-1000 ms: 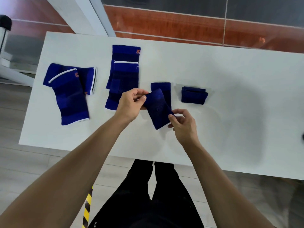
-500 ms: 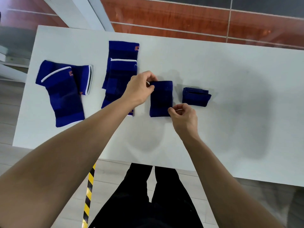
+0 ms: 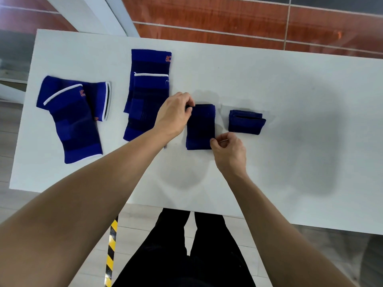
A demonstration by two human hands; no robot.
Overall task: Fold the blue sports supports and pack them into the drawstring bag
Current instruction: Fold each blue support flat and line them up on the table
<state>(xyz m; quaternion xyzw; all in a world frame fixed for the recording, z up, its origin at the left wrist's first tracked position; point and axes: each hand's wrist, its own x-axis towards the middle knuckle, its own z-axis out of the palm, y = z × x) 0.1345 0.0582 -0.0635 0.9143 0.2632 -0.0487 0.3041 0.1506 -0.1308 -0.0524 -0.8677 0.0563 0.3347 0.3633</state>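
Observation:
A small dark blue support (image 3: 200, 126) lies flat on the white table (image 3: 290, 100). My left hand (image 3: 175, 113) pinches its far left corner. My right hand (image 3: 228, 151) pinches its near right corner. A folded blue support (image 3: 246, 122) sits just to its right. Two long blue supports with white trim lie stacked (image 3: 148, 90) to the left, partly under my left forearm. Two more blue supports (image 3: 72, 114) overlap at the far left. No drawstring bag is in view.
The table's near edge runs just in front of my legs. Beyond the far edge is a red-brown tiled floor (image 3: 228, 19) and a white post (image 3: 99, 15). Black-and-yellow tape (image 3: 110, 249) marks the floor below.
The small support was held tilted above the table a second ago; it now lies flat and straight, with both hands still pinching opposite corners.

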